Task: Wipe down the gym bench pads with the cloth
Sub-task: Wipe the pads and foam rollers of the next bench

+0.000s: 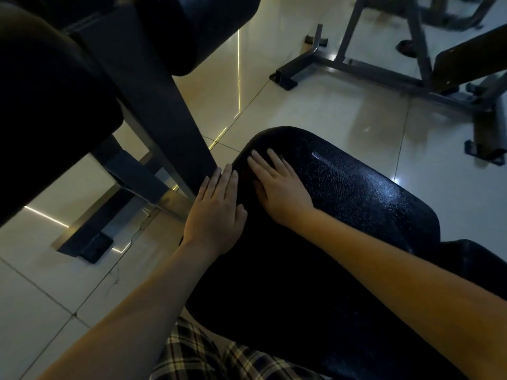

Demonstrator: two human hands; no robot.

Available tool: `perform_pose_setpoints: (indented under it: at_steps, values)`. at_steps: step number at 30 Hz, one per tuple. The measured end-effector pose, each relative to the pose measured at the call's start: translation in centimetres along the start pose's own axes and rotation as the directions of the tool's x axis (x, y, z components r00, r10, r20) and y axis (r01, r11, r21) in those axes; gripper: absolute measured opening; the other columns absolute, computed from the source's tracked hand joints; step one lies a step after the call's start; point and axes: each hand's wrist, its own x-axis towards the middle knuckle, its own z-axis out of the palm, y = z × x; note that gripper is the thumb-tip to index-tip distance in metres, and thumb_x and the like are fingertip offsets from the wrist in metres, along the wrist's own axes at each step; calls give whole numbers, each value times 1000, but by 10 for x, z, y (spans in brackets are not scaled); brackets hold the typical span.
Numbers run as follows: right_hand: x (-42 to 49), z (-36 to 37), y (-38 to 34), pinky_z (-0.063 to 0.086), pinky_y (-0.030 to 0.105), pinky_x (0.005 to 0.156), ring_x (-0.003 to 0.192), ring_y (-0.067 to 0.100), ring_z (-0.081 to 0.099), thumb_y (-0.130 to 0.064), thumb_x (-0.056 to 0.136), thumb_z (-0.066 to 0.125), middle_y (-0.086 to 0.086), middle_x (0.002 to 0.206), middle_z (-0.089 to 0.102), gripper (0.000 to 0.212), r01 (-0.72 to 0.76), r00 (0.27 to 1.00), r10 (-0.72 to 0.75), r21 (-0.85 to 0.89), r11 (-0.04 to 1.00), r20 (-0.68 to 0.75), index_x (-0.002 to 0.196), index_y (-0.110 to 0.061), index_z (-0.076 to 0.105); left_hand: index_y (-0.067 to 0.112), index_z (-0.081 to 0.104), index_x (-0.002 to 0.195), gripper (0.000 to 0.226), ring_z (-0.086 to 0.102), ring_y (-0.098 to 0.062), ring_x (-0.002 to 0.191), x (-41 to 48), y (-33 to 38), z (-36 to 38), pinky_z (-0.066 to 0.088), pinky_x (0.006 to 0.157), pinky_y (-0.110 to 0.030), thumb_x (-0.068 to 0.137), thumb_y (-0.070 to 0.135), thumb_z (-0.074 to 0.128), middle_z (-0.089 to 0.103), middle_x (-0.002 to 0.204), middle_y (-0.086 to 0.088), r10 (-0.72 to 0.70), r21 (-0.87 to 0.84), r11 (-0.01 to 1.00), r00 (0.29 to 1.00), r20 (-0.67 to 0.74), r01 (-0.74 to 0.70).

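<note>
Hands [279,192] flat on bench pad [356,204]

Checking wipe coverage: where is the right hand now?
Head view, centre: the right hand lies flat on the black pad near its far left end, just right of the left hand at the pad's edge.

left hand [216,212]: frame centre, palm down, fingers straight and together, pointing up-frame | right hand [278,187]: just right of it, palm down, fingers straight, slightly spread | forearms: bare, entering from lower left and lower right
</note>
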Motion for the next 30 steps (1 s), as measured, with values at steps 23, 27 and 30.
perform_pose_setpoints:
  at_steps: [23,27,30]
  values:
    - [-96,10,31,12,42,120,150,21,6,-46,102,18,-5,159,22,56,17,1000,-18,-20,1000,-19,151,-21,28,7,27,153,70,7,-19,148,1,4,5,8,119,-38,97,48,22,17,162,-13,177,86,981,984,-9,-175]
    - [-4,-2,31,4,42,122,150,23,4,-38,103,23,-2,161,20,53,-76,994,78,19,997,-72,153,-19,25,11,25,155,70,4,-14,147,2,3,3,4,119,-34,97,50,20,16,162,-9,166,73,983,986,4,-166]
    - [52,-9,33,2,43,123,151,23,-1,-35,105,22,-3,162,13,52,-153,987,153,6,988,-57,155,-19,19,17,15,156,72,-7,-8,146,4,2,2,-7,118,-26,95,54,13,1,162,0,151,28,988,988,21,-152]
